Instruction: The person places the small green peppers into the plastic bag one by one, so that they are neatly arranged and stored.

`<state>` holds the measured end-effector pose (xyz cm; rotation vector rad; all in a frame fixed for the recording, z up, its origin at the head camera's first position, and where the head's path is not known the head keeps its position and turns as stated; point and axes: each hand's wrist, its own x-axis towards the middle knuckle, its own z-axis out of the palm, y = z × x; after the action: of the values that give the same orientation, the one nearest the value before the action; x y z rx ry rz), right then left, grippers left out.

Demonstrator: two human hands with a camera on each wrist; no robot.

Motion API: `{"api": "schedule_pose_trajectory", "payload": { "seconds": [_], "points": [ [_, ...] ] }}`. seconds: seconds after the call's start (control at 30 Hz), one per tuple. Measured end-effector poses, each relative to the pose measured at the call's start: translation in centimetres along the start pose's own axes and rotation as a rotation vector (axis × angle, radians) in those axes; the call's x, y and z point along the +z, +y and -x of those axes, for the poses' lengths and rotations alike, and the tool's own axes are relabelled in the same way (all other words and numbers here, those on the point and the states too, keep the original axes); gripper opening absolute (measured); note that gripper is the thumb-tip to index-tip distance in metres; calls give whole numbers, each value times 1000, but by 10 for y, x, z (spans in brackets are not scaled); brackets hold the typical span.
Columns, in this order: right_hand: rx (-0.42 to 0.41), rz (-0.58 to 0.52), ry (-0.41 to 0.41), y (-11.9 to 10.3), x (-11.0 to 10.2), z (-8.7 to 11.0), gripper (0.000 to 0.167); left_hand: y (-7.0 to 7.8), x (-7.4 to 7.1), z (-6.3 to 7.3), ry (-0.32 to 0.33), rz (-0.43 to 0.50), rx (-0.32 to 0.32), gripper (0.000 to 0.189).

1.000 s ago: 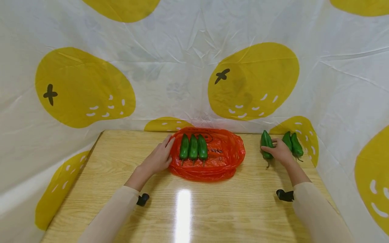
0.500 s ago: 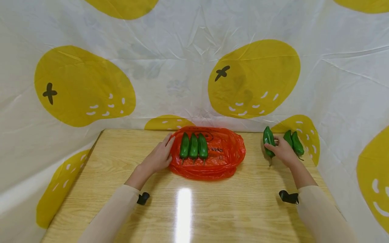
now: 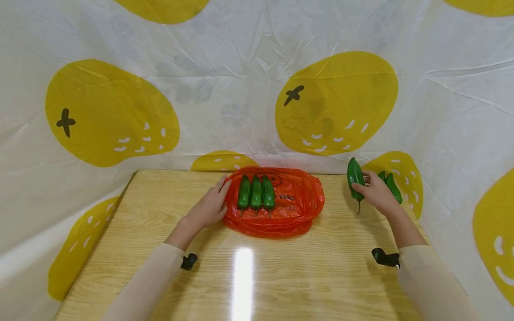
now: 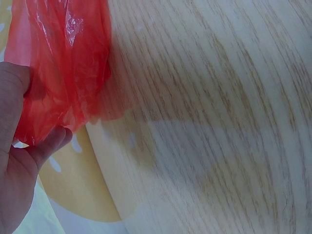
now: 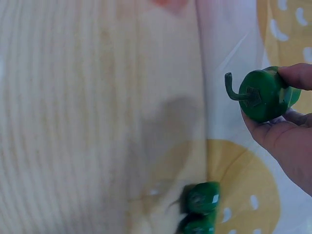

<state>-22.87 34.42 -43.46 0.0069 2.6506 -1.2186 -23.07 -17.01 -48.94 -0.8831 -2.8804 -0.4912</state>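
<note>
My right hand (image 3: 377,191) holds a green chili pepper (image 3: 355,176) between thumb and fingers, tip up and stem hanging down, above the table's back right. The right wrist view shows the stem end of that pepper (image 5: 261,100). Two more green peppers (image 3: 393,188) lie just behind this hand, partly hidden by it. On the left, my left hand (image 3: 209,207) grips the left rim of a red plastic bag (image 3: 297,218). In the left wrist view, thumb and fingers lie on either side of the bag's edge (image 4: 53,102). Three green peppers (image 3: 256,194) lie side by side inside the bag.
The wooden table (image 3: 305,276) ends at the back against a white cloth (image 3: 233,120) with yellow fruit prints. Cloth also hangs along the left and right sides. A black strap piece (image 3: 385,257) sticks out at the right wrist, another (image 3: 188,261) at the left.
My right hand has lifted the pepper off the table, upward and slightly right. My left hand and the bag with its three peppers have stayed in place.
</note>
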Motion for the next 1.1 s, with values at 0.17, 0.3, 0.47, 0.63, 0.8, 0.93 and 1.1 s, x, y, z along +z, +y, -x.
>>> {"api": "schedule_pose_trajectory", "payload": {
  "seconds": [0.17,0.3,0.47,0.63,0.8,0.93,1.1],
  "points": [
    [-35,2,8,-15,-6,1,77,1,-1,0,-9,11,-6,75],
    [-63,28,7,-26,-9,2,78,1,-2,1,5,12,2,74],
    [-89,3,-17,-40,-10,2,80,0,-1,0,-1,10,3,74],
    [-94,13,-27,-52,-9,1,81,-2,0,0,-8,10,0,75],
    [-113,34,-51,-64,-8,-3,82,-1,1,-1,-9,12,-1,75],
    [-135,49,-73,-76,-6,-6,82,-1,0,-1,-13,8,5,75],
    [-172,56,-108,-90,1,-10,81,1,-2,0,-12,5,5,75]
  ]
}}
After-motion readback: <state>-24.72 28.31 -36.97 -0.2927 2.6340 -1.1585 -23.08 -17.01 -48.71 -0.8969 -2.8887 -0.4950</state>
